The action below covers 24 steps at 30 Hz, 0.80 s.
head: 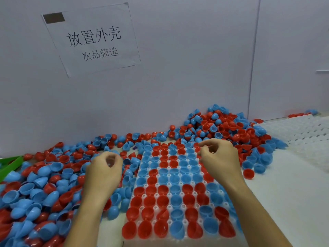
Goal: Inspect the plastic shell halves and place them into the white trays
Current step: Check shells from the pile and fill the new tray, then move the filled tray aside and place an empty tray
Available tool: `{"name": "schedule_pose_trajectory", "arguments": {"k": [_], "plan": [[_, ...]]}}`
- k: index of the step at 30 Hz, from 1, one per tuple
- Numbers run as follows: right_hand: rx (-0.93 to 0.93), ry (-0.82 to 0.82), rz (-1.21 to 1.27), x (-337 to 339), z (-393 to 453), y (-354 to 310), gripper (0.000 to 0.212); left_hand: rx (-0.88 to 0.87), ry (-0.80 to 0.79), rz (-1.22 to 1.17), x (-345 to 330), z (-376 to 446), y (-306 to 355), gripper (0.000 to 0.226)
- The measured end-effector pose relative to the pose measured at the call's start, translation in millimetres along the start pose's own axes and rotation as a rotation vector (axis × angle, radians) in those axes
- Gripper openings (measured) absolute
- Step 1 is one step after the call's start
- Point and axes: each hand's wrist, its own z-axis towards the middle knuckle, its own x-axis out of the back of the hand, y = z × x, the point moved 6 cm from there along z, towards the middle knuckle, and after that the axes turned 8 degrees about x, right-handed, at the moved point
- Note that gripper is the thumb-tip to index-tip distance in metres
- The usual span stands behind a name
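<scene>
two bare hands of yours hang over the work in the lower half of the frame. your left hand (104,168) sits left of centre above the loose shells, its fingers curled inward with the thumb near the fingertips; whether it pinches anything you cannot tell from here, the fingers are blurred. your right hand (219,157) is right of centre, over the far right part of the white tray (161,208), fingers bent and drawn together toward the thumb, and again no shell can be made out between them.

the tray runs from the bottom centre up toward the middle of the frame, nearly every pocket holding a red or blue shell half, open side up. loose shell halves (41,191) cover the lower left in a thick mix of both colours, and a taller heap (226,127) rises at centre right against the wall. a stack of empty white trays (302,132) lies at the right edge. a green bin corner (10,164) shows at the far left. a paper sign (92,39) with printed characters hangs in the upper left.
</scene>
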Motion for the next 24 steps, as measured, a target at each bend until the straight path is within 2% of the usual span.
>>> {"name": "schedule_pose_trajectory", "arguments": {"k": [3,8,11,14,24], "plan": [[-0.073,-0.096,-0.117,19,10,9,0.024,0.024,-0.156,0.211,-23,-8,5,0.035],[-0.213,-0.316,-0.489,56,18,43,0.023,0.060,-0.225,0.609,-32,-10,-8,0.039],[-0.351,-0.468,-0.565,74,6,69,0.023,0.083,-0.301,0.649,-36,-12,-20,0.036],[-0.472,-0.573,-0.467,77,-11,85,0.028,0.105,-0.364,0.635,-42,-11,-28,0.035],[-0.584,-0.442,-0.235,69,-31,107,0.021,0.193,-0.455,0.536,-49,-8,-43,0.036]]}}
